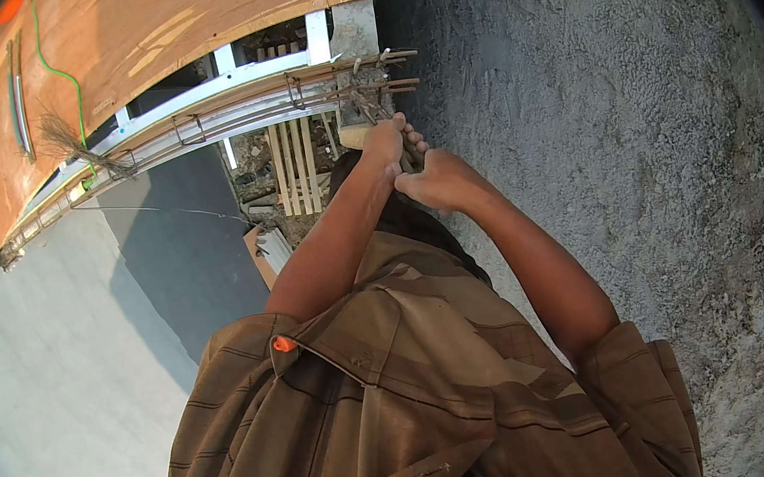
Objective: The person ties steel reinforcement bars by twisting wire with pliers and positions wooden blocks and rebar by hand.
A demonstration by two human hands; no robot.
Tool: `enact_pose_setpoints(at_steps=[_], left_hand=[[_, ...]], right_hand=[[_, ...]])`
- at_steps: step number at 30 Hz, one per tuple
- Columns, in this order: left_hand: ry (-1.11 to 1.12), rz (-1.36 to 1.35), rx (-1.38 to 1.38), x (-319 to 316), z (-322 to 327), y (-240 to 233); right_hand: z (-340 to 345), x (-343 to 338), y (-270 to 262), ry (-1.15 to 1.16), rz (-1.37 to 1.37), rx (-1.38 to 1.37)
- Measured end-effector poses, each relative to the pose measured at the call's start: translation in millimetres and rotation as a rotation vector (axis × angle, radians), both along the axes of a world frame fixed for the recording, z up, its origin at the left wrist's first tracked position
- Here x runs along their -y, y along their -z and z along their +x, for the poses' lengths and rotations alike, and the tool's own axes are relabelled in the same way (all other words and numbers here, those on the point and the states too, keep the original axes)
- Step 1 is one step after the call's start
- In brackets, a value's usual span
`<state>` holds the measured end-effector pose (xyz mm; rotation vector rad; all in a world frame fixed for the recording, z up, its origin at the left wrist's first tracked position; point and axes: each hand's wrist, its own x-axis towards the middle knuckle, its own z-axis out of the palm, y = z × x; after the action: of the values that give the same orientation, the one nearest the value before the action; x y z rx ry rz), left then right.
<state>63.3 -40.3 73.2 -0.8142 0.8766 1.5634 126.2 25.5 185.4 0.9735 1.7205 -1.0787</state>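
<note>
Just beyond my body, both hands close around a bundle of thin rods or wires [371, 108], whose exact kind I cannot tell. My left hand [385, 142] grips it nearer the steel reinforcing bars [405, 83]. Close beside it, my right hand [443, 178] has its fingers curled around the lower part, which is mostly hidden. The bars run leftward with wire stirrups [189, 128] around them, and their ends stick out past a concrete post [354, 28]. A loose bunch of tie wire [76, 145] lies across the bars farther left.
Plywood sheeting [179, 19] on metal framing [223, 78] spans the upper left, with a green cord [74, 83] on it. Wooden slats [295, 167] lie below. A rough cement wall [588, 103] rises close on my right; a smooth grey surface [43, 355] fills the left.
</note>
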Motion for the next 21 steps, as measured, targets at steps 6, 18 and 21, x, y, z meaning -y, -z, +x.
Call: enact_pose_setpoints(at_steps=[6, 18, 21], left_hand=[[0.103, -0.178, -0.098, -21, 4, -8], [-0.046, 0.236, 0.133, 12, 5, -14], [-0.051, 0.24, 0.168, 2, 4, -13]], right_hand=[[23, 5, 25, 0.004, 0.333, -0.225], [44, -9, 51, 1.024, -0.987, -0.144], [43, -17, 48, 0.911, -0.822, -0.14]])
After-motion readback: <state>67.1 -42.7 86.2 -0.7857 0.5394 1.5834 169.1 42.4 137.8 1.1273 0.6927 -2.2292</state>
